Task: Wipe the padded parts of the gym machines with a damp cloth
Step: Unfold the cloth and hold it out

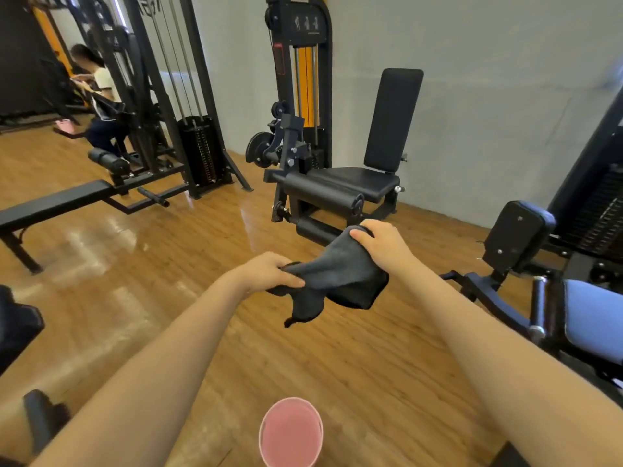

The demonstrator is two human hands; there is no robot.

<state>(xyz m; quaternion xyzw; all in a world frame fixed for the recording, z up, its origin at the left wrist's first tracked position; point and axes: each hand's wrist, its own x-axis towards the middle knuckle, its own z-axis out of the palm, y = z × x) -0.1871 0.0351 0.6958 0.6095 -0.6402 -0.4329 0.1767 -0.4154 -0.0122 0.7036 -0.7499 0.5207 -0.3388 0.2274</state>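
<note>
Cloth: dark grey cloth (337, 278) held up in mid-air, in front of the leg machine (340, 187), above the wooden floor (135, 264).
Left hand: left hand (269, 271) pinches one bunched corner.
Right hand: right hand (381, 247) grips the opposite edge, just short of the machine's lower roller pad (317, 230).
Bucket: pink bucket (291, 433) on the floor, well back from the machine, right below the arms.
Step, I'd say: spreading the cloth before wiping.
Doing it well: fold it flat into a pad, then sweep the rollers, seat (354, 182) and backrest (394, 119) in overlapping strokes.
</note>
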